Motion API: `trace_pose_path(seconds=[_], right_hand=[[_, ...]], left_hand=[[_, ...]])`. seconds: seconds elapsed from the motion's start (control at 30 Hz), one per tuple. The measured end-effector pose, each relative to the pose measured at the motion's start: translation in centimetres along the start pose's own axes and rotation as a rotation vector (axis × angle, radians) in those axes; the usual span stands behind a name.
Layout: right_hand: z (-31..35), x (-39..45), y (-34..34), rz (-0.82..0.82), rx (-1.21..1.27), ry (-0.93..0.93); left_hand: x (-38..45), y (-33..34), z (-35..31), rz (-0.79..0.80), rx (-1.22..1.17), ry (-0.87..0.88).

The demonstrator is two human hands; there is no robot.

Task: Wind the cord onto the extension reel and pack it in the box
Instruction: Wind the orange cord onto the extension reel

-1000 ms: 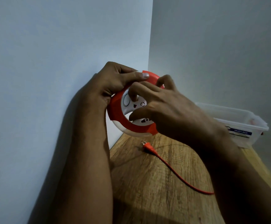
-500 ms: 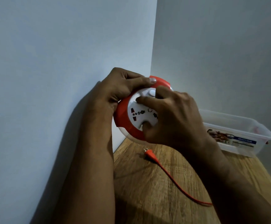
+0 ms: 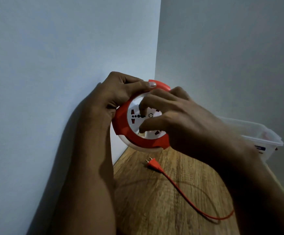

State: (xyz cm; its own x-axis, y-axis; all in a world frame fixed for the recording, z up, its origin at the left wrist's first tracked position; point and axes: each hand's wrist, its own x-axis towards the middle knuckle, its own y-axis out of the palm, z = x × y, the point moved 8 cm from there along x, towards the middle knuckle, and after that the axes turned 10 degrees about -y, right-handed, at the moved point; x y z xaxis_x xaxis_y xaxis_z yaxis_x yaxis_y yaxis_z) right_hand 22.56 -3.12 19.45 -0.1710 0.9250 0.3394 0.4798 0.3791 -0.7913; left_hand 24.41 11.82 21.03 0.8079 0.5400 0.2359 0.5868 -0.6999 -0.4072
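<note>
I hold a round extension reel point(image 3: 129, 134) with a red rim and a white socket face up in the air, near the wall corner. My left hand point(image 3: 121, 92) grips its upper left rim, thumb on top. My right hand point(image 3: 180, 119) lies over the white centre, fingers and thumb pinching the inner hub. The red cord point(image 3: 185, 195) trails over the wooden table, and its two-pin plug point(image 3: 152, 164) lies below the reel. Where the cord enters the reel is hidden behind my right arm. A clear plastic box point(image 3: 259, 133) stands at the right.
The wooden table point(image 3: 146, 200) fits into a corner between two pale walls, one close on the left and one behind. The box has a printed label point(image 3: 259, 148) on its side and something reddish inside.
My right hand's fingers have shifted round on the white hub, and the socket face has turned. The plug lies in nearly the same spot on the table.
</note>
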Motion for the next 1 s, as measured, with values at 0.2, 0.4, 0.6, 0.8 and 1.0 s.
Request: trace_pose_path(seconds=[0.2, 0.4, 0.6, 0.8, 1.0], right_hand=[[0.0, 0.4, 1.9, 0.003, -0.079, 0.026], [-0.8, -0.1, 1.4, -0.096, -0.054, 0.043], [-1.9, -0.5, 0.7, -0.186, -0.072, 0.181], [-1.7, -0.5, 0.4, -0.364, 0.009, 0.385], [-2.1, -0.8, -1.6, -0.163, 0.161, 0.382]], left_hand=[[-0.1, 0.7, -0.2, 0.040, 0.025, 0.006], [0.0, 1.0, -0.5, 0.058, 0.020, 0.031], [-0.1, 0.9, -0.5, 0.034, 0.016, 0.016], [-0.3, 1.2, -0.4, 0.036, -0.017, -0.010], [-0.2, 1.3, -0.6, 0.035, -0.028, -0.021]])
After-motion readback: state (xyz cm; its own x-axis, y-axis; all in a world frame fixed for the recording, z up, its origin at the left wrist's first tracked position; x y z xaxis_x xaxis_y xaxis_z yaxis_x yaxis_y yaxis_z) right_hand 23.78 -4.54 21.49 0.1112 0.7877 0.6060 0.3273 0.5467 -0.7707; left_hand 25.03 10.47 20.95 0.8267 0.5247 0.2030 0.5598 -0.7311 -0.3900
